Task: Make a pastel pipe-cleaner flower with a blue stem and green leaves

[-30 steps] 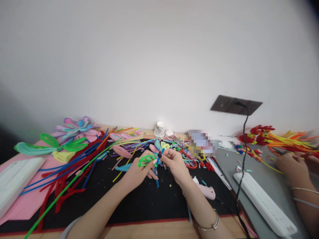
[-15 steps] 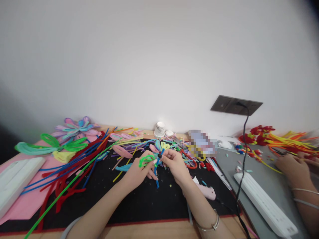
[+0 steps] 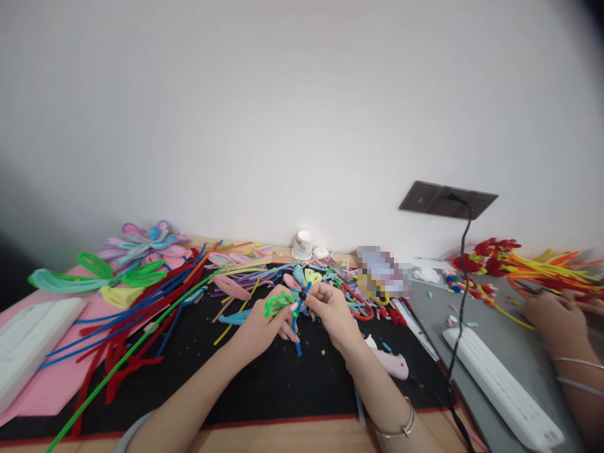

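Above the black mat (image 3: 264,393), left hand (image 3: 259,324) and right hand (image 3: 334,316) each have a pinching grip on a blue-and-green fuzzy-stem piece (image 3: 296,325); open mat runs between the forearms (image 3: 198,385) to its red front edge (image 3: 283,421).

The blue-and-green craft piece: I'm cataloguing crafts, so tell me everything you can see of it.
The craft piece looks made of fuzzy stems: bright green loops on one side, a blue strip running roughly upright, and a black part near the strip's top. It is held over the black mat, pinched by the left grip and right grip. Its middle is partly hidden. Pastel petals show behind; whether joined, I cannot tell.
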Tool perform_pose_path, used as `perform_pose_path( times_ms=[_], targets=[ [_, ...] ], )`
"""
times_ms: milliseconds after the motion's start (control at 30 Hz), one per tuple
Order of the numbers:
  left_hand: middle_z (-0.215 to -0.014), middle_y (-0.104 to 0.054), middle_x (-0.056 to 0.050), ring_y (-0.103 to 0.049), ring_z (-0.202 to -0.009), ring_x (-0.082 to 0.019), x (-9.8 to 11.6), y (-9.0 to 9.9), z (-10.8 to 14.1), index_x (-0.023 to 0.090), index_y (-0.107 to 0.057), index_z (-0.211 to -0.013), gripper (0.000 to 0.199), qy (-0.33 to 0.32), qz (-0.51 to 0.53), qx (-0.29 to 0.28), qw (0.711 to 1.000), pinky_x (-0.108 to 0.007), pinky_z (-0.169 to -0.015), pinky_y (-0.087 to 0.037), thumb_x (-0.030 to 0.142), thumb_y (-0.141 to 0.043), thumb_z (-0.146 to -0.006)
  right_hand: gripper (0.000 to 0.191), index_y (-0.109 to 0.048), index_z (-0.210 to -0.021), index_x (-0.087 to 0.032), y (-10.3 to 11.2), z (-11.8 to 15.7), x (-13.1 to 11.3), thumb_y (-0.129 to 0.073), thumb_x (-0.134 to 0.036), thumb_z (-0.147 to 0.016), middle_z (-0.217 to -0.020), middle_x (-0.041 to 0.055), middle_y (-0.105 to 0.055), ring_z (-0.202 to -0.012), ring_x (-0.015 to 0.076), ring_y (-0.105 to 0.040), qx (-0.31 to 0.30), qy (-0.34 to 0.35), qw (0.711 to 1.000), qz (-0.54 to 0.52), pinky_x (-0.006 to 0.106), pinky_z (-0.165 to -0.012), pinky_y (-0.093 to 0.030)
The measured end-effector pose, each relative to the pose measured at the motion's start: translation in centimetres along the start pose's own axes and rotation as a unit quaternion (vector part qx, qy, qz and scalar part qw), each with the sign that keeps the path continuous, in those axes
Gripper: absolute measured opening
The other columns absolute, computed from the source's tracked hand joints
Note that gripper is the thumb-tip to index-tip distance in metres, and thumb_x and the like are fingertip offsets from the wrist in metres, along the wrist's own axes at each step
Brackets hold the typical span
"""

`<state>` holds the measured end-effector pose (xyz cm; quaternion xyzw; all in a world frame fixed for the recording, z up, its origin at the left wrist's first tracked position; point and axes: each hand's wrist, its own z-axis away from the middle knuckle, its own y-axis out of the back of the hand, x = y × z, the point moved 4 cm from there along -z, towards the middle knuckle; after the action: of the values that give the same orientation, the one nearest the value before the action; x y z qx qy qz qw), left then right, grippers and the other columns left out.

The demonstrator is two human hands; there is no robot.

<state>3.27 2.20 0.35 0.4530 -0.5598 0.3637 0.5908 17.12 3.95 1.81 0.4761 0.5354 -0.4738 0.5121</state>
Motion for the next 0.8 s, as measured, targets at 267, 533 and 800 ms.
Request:
perform_pose_path(
  times_ms=[267,533,800],
  targets=[
    [-0.066,-0.063,0.002,-0.068,-0.054,-0.017,0.10,-0.22,0.15,0.020,-0.044,-0.090,0.023,0.017,0.041,-0.012,0.999,-0.023,-0.047,-0.052,0.042,-0.047,-0.085,0.011,-0.054,-0.059,-0.016,0.26,-0.02,0.19,-0.062,-0.020,-0.065,-0.044,-0.0074,-0.042,-0.040,0.0054,-0.029,0.005,-0.008,1.000,-0.006,0.019,-0.041,-0.021],
    [-0.066,-0.066,-0.002,-0.069,-0.058,-0.017,0.15,-0.14,0.22,0.017,-0.049,-0.082,0.021,0.049,0.073,-0.017,0.996,-0.024,-0.052,-0.053,0.038,-0.050,-0.083,0.008,-0.056,-0.062,-0.016,0.60,-0.15,0.25,-0.062,-0.020,-0.066,-0.052,-0.0048,-0.049,-0.047,0.0075,-0.038,0.020,0.011,1.000,0.008,0.020,-0.047,-0.027],
    [-0.067,-0.066,-0.002,-0.069,-0.059,-0.019,-0.57,-0.25,-0.05,0.018,-0.047,-0.087,0.024,0.069,0.088,-0.011,0.994,-0.025,-0.052,-0.054,0.041,-0.052,-0.081,0.011,-0.057,-0.068,-0.016,0.55,-0.18,-0.13,-0.062,-0.025,-0.070,-0.061,-0.0025,-0.052,-0.054,0.0099,-0.044,0.004,0.041,0.998,0.047,0.022,-0.051,-0.032]
  ],
)
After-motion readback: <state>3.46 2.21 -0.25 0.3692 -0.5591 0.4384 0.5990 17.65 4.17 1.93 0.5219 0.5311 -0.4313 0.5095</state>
